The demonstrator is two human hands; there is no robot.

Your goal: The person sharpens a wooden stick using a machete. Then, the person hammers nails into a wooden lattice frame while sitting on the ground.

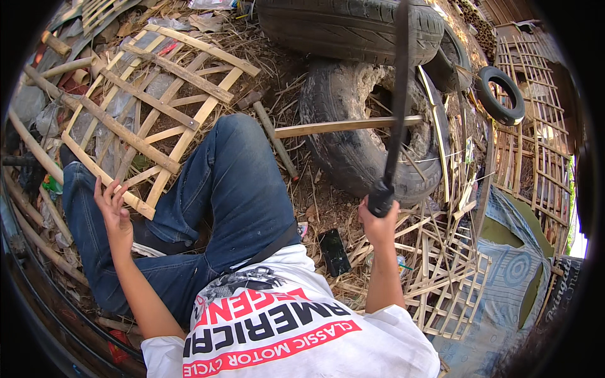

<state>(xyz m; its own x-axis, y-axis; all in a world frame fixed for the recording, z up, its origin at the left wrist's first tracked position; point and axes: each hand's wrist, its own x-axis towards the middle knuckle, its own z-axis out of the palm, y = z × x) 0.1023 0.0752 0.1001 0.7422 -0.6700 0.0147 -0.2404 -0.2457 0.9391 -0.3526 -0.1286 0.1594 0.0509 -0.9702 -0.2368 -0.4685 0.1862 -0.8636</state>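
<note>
From where I stand, the bulkiest thing is a worn tyre [331, 126], its opening caked with crumbly pale earth, with a second grooved tyre [353, 34] beyond it. On the person's left, a lattice frame [148, 94] slants beside the bent, denim-covered legs [252, 170]: flat pale slats crossed by rounder, rougher sticks, leaving skewed four-sided gaps. Thin split strips [441, 271] lie tangled on the right. The long, dark, narrow blade [397, 94] stands nearly upright from a black handle [380, 200]. A straight, smooth-looking wooden slat [346, 126] spans the tyre's opening, and a hammer [275, 142] lies aslant by the knee, near the slat's left end. The right hand [378, 223] is closed firmly round the black handle. The left hand [115, 211] is open, fingers spread, at the frame's lower edge; I can't tell whether they touch it. A cracked-looking dark phone [334, 252] lies flat among the litter.

As for room, the tyre's rounded flank bounds a strip of bare soil [312, 195] running down from the hammer, scattered with straw. The frame's near corner comes right up to the legs, leaving little slack there. The phone sits between the shirt [283, 315] and the right forearm.
</note>
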